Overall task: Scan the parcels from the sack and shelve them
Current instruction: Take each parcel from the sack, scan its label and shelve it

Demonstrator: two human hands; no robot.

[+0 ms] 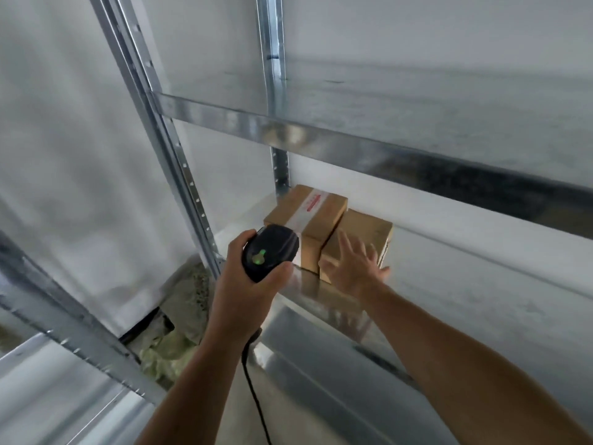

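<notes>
The left hand [244, 284] grips a black scanner [269, 252], fingers and thumb curled round its body; a green light glows on the scanner's top, and its head points toward the parcels; a black cable [253, 396] hangs down from under that hand, beside the left forearm. The right hand [353, 268] is spread wide, fingers straight and apart, laid over the front edge of the right parcel [372, 228]; it is blurred, so whether the palm presses the cardboard I cannot tell; it holds nothing. That brown cardboard parcel stands on the lower shelf [465, 284], near the shelf's left end; its left side touches the left parcel [282, 215], a slightly taller brown box just in front of the scanner; a strip of white tape [309, 208] with red print runs over the left parcel's top and down its front. Above both runs the upper shelf [385, 123] of bright metal; a slotted front upright [167, 139] and a rear upright [272, 59] carry the shelves. Below, left of the left forearm, lies crumpled pale greenish material [173, 342] on the floor; what it is I cannot tell.
</notes>
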